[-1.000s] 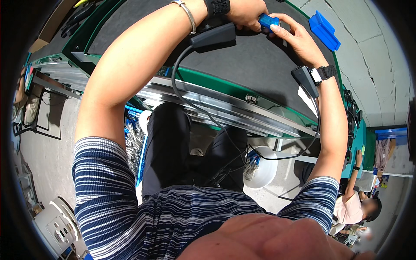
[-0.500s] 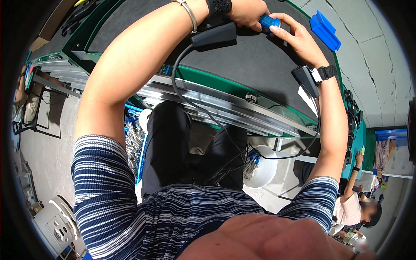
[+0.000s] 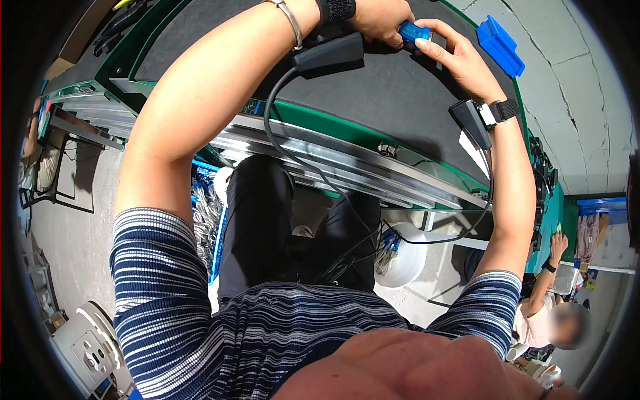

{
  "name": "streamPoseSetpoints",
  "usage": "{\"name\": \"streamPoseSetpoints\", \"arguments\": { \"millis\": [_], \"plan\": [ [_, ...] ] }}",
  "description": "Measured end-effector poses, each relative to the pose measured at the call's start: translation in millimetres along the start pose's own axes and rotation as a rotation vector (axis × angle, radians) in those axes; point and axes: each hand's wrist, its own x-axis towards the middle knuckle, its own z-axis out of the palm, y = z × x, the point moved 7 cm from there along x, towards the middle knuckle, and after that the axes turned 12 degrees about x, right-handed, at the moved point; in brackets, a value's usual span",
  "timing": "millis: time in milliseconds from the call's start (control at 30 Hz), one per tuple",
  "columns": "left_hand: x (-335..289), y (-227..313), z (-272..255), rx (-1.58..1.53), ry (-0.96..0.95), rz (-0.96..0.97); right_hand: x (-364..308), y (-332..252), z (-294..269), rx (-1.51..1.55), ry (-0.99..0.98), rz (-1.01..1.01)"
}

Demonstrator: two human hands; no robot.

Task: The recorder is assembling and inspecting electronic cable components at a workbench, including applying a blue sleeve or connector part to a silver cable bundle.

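Observation:
Over the far part of a dark work surface [image 3: 400,93] my two hands meet at a small, shiny blue connector-like piece [image 3: 415,31]. My left hand [image 3: 381,19] is closed, with its fingertips against the left end of the piece. From the other side my right hand [image 3: 459,55] pinches it between thumb and forefinger. The fingers hide both ends, so its exact kind does not show. An open-topped blue bin [image 3: 500,47] stands just beyond my right hand, at the far right edge of the surface.
Black cables run from wrist-worn boxes [image 3: 328,55] across my lap. Metal rails [image 3: 333,163] and a green frame edge the bench. Below are a blue crate of grey cables [image 3: 212,217] at left and a white bucket [image 3: 408,257] at right. A co-worker [image 3: 537,320] reaches at far right.
My hands and the blue piece stay almost in place. At the far right, the co-worker's arm and head have shifted slightly.

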Motion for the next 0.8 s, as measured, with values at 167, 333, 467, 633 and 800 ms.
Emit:
{"name": "streamPoseSetpoints", "arguments": {
  "millis": [167,333,467,633,800],
  "plan": [
    [-4.8,1.2,-4.1,-0.015,-0.025,0.002,0.7,-1.2,0.8,0.018,0.003,-0.014],
    [-6.9,2.8,-6.2,-0.010,-0.034,-0.011,-0.6,0.0,-0.6,0.023,-0.009,0.001],
    [-7.9,3.8,-7.1,-0.018,-0.024,0.029,1.3,-4.6,1.5,0.050,-0.023,-0.041],
    [-7.6,2.5,-5.3,0.000,-0.026,0.017,-0.7,-11.6,5.8,0.133,-0.083,0.024],
    [-3.0,4.6,-3.3,0.086,-0.004,0.003,-1.5,-18.6,5.7,0.066,-0.083,0.033]
  ]
}}
